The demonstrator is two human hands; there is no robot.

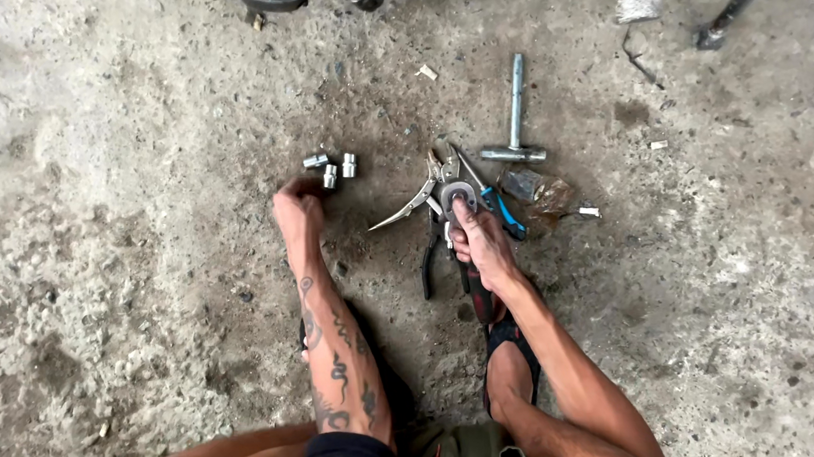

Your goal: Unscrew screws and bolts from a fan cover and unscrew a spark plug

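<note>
Sockets (331, 167), three small shiny steel ones, are lying in a loose cluster on the bare concrete floor (92, 231), towards the far side of the patch in front of the crouching person, and the left hand (299, 207) is reaching right up to them. Its fingers are curling down at the nearest socket and seem to be touching it, though whether they are already pinching it I cannot tell from this angle. The right hand (480, 242) is holding a ratchet handle (458, 196) by its grip, fingers closed around it, with the round silvery head pointing away from the body and hovering over a small heap of tools. In that heap, locking pliers (419, 197) are lying with their bright jaws towards the far side, black-handled pliers (431, 255) are resting just beside the right hand, and a blue-handled tool (504, 212) is lying close on the other side. A T-shaped steel wrench (515, 130) is lying just beyond them, near a crumpled clear wrapper (543, 193). As a judgement, the step in hand looks like choosing a socket; fitting one would call for pinching it cleanly between the fingertips and bringing its square end to the ratchet head. The sockets are looking clean, short and cylindrical, differing slightly in width, two standing and one lying on its side.
</note>
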